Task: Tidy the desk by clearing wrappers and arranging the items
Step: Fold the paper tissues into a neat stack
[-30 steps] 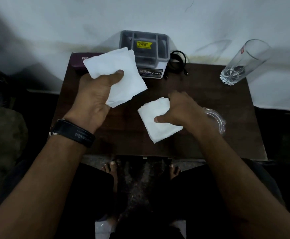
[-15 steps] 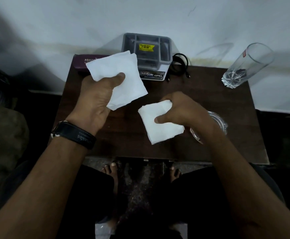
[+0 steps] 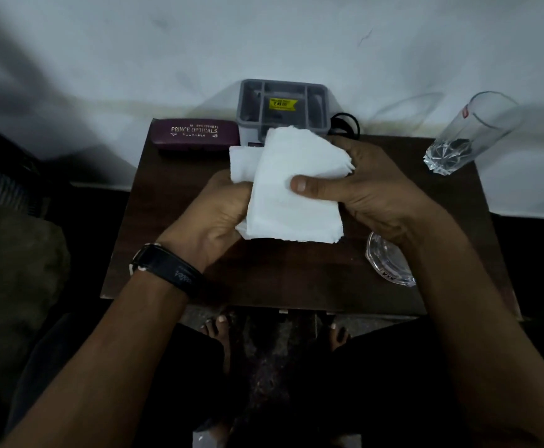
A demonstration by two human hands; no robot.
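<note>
Two white paper napkins [image 3: 291, 195] are pressed together above the middle of the dark wooden desk [image 3: 296, 279]. My left hand [image 3: 219, 215] grips them from the left and underneath. My right hand [image 3: 371, 189] holds them from the right, its thumb on the top napkin. A maroon spectacle case [image 3: 196, 134] lies at the back left of the desk. Beside it stands a grey compartment organiser [image 3: 283, 105], partly hidden by the napkins.
A tall empty glass [image 3: 468, 134] stands at the desk's back right corner. A clear glass ashtray [image 3: 390, 263] sits near the front right, partly under my right forearm. A black cable [image 3: 345, 124] lies behind the organiser. The wall is directly behind the desk.
My hands have come together: the napkin from my right hand now lies over the one in my left, and both are held as one stack. The spectacle case is uncovered.
</note>
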